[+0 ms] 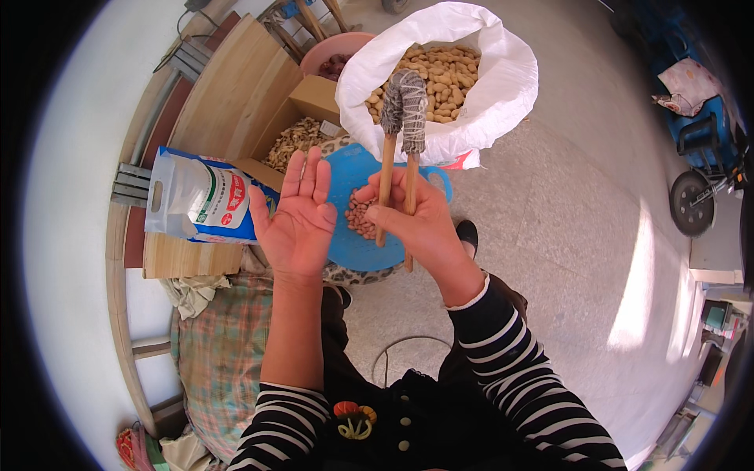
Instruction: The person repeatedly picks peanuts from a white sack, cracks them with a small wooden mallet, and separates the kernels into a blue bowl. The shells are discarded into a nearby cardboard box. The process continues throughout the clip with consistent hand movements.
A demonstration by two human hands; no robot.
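Note:
My left hand (pixel 300 226) is held palm up with its fingers apart and nothing in it. In my right hand (pixel 421 218) is a pair of wooden tongs (pixel 387 171), two sticks joined at the far end by a string-wrapped grey cloth hinge (pixel 405 97). Below both hands sits a shallow blue plastic basin (pixel 353 256) with shelled peanuts (pixel 360 219) in it. Just beyond stands a white woven sack (pixel 506 88), its rim rolled open, full of unshelled peanuts (pixel 450 76). My right hand and the tongs hide part of the basin.
A cardboard box (pixel 312 97) of peanut shells (pixel 300 141) stands left of the sack, by wooden boards (pixel 235 88). A blue and white printed bag (pixel 206 197) leans nearby. Behind is a pink basin (pixel 330 47). A plaid cloth (pixel 227 347) covers something at left. A wheeled blue vehicle (pixel 704 129) stands far right.

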